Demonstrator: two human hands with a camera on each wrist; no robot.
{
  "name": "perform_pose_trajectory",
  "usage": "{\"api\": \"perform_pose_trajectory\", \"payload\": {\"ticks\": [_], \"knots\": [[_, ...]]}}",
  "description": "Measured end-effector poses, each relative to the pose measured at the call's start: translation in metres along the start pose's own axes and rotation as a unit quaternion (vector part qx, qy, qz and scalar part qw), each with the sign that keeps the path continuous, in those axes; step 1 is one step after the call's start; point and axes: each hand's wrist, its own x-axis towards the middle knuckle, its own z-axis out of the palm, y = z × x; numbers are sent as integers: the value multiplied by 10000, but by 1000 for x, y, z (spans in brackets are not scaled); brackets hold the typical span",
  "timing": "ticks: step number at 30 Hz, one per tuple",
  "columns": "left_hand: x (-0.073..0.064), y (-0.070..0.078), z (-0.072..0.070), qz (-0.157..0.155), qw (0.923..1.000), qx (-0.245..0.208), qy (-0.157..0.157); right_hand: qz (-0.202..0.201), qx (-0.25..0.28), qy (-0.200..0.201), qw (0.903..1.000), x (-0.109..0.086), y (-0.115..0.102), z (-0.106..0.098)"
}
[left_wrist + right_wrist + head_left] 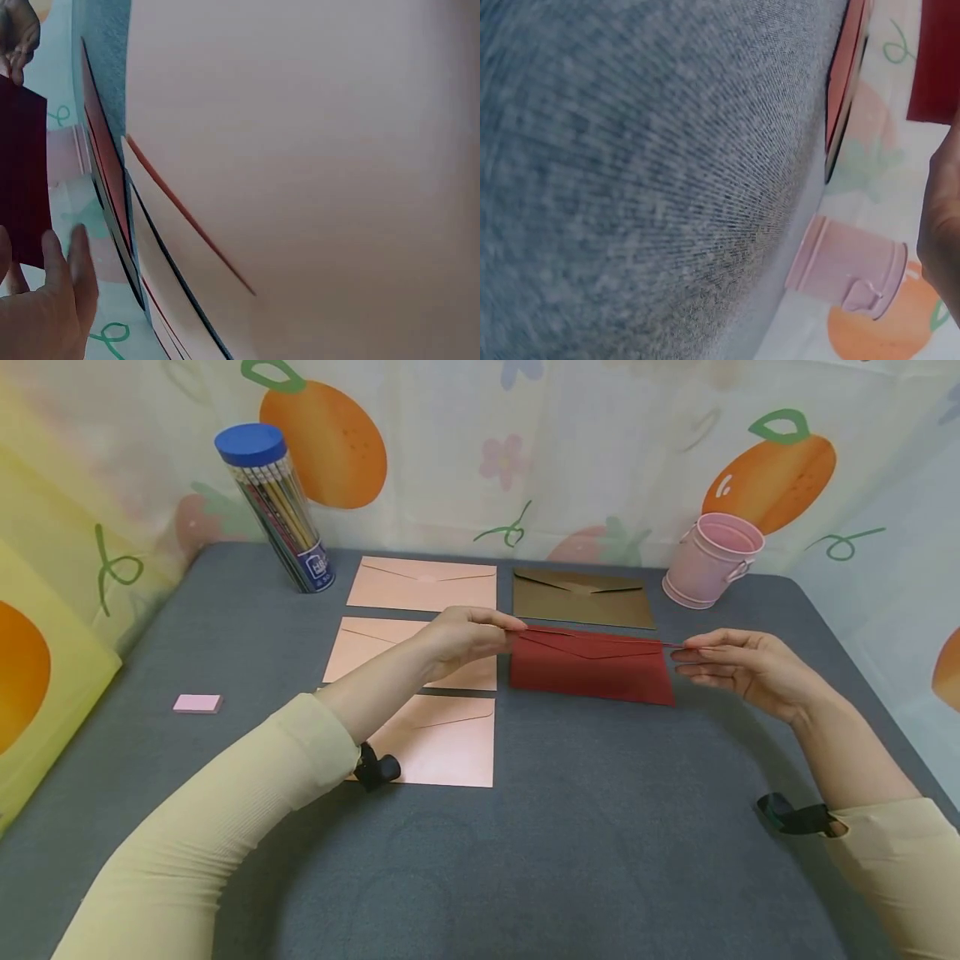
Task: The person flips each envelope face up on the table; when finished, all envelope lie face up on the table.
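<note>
Both hands hold a red envelope [22, 172] up off the table, standing nearly edge-on to the head view and dark in the left wrist view. My left hand [476, 643] pinches its left end, and my right hand [738, 668] pinches the right end. Below it, another red envelope [588, 677] lies on the table, flap side up. Behind that one is a brown envelope [592, 602]. Three pale pink envelopes lie in a column to the left: a back one [427, 587], a middle one [468, 672] and a front one [450, 752], partly covered by the left arm.
A clear tube of pencils with a blue lid [285, 510] stands at the back left. At the back right is a small pink bucket [705, 560]. A pink eraser-like block [198, 703] lies on the dark grey table [585, 843]. Patterned cloth [450, 443] hangs behind.
</note>
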Motion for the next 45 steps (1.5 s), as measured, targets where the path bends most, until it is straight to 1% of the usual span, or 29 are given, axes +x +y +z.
{"api": "perform_pose_trajectory", "payload": {"ticks": [3, 8, 11, 13, 16, 21, 23, 27, 30, 32, 34, 35, 36, 38, 42, 43, 45], "knots": [[0, -1, 0, -50, 9999, -102, 43, 87, -135, 131, 9998, -1, 1, 0], [2, 0, 3, -214, 9990, -84, 378, 348, -440, 446, 9974, -1, 1, 0], [2, -1, 4, -224, 9987, 201, 421, 498, -690, 522, 9950, -2, 2, -1], [2, -2, 4, -166, 9982, 452, 359, 596, -919, 532, 9926, -2, 2, -2], [1, -5, 5, -15, 9959, 877, 238, 784, -1389, 531, 9858, -3, 3, -4], [-1, -10, 11, 18, 9916, 1285, 138, 1220, -1628, 445, 9781, -8, 2, -6], [-2, -11, 13, -16, 9894, 1453, 40, 1375, -1836, 410, 9725, -10, 2, -5], [-2, -15, 15, -25, 9814, 1906, -233, 1605, -2528, 227, 9538, -12, 3, -3], [-2, -18, 16, 43, 9744, 2221, -344, 1736, -2720, 82, 9465, -12, 4, -1], [-2, -20, 16, 112, 9677, 2492, -364, 1802, -2788, 2, 9433, -12, 5, -1], [-2, -21, 16, 232, 9581, 2829, -387, 1860, -2851, -45, 9403, -12, 6, -1], [-3, -22, 16, 291, 9520, 3021, -391, 1880, -2897, -62, 9385, -12, 7, -2], [-3, -23, 17, 366, 9448, 3233, -396, 1900, -2926, -75, 9371, -12, 8, -2], [-2, -24, 18, 505, 9277, 3676, -405, 1929, -3007, -119, 9339, -11, 10, -2], [-2, -27, 21, 698, 8967, 4352, -405, 2038, -3104, -93, 9285, -11, 13, -1], [-2, -27, 22, 734, 8904, 4472, -423, 2080, -3139, -84, 9264, -10, 13, -1], [-2, -27, 23, 800, 8804, 4654, -444, 2178, -3226, -46, 9211, -10, 13, -1]]}}
